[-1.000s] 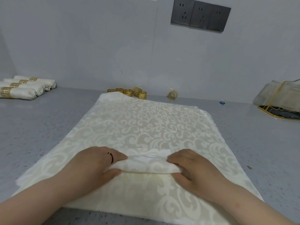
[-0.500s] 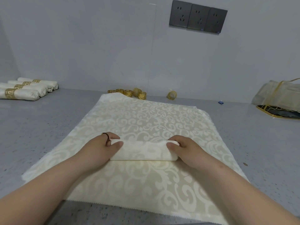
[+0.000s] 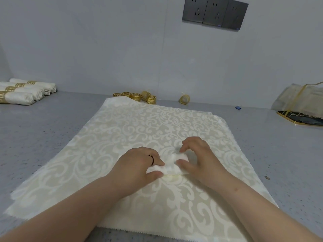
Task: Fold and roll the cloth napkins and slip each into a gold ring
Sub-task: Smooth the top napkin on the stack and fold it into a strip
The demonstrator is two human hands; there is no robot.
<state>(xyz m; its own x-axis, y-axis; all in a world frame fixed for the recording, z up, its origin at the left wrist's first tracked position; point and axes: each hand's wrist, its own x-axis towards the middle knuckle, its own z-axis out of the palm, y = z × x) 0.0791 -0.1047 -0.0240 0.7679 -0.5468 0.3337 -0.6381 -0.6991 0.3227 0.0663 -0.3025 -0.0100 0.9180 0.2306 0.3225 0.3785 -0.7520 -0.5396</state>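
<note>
Left hand (image 3: pixel 138 165): grips the napkin roll's (image 3: pixel 172 164) left end
Right hand (image 3: pixel 199 158): fingers curled over the roll, at its 3 o'clock
Gold rings (image 3: pixel 138 96): 12 o'clock, well apart

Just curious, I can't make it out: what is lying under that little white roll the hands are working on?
The rolled napkin lies on a large cream patterned cloth spread over the grey table. The left hand and right hand cover its ends, so what lies beneath those is hidden.

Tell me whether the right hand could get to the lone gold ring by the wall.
Probably yes, once it lets go. The right hand is on the small white rolled napkin, and only flat patterned cream cloth lies between it and the lone openwork gold ring.
</note>
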